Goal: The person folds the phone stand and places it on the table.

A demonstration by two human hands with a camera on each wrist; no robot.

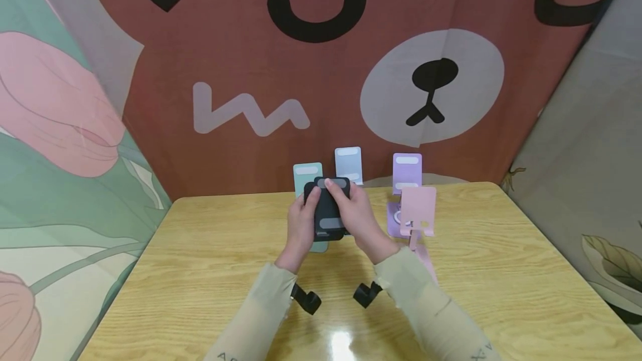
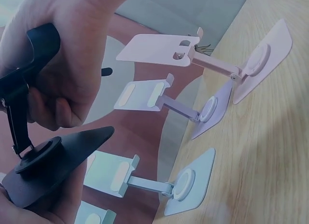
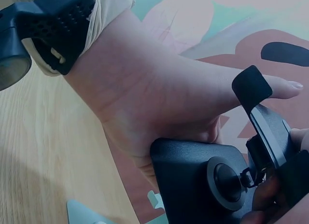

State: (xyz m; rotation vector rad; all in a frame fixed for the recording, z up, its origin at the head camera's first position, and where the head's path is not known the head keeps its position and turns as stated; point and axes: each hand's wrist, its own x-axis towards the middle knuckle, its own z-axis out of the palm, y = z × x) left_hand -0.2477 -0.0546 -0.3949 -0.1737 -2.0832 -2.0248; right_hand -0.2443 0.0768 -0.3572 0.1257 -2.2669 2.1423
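A black folding phone stand [image 1: 328,211] is held up above the table between both hands. My left hand [image 1: 302,226] grips its left side, thumb on the front. My right hand [image 1: 364,217] holds the right side, with its thumb laid over the upper part of the plate. In the left wrist view the stand's base plate [image 2: 65,168] and its hinged arm show. The right wrist view shows the round disc [image 3: 226,183] on the base. Most of the fingers behind the stand are hidden.
Behind the hands stand a mint green phone stand [image 1: 307,170] and a light blue one [image 1: 348,161]. To the right are a purple stand [image 1: 407,169] and, nearer, a pink one [image 1: 418,208]. All are on the wooden table [image 1: 225,249], before a printed cloth backdrop [image 1: 225,160].
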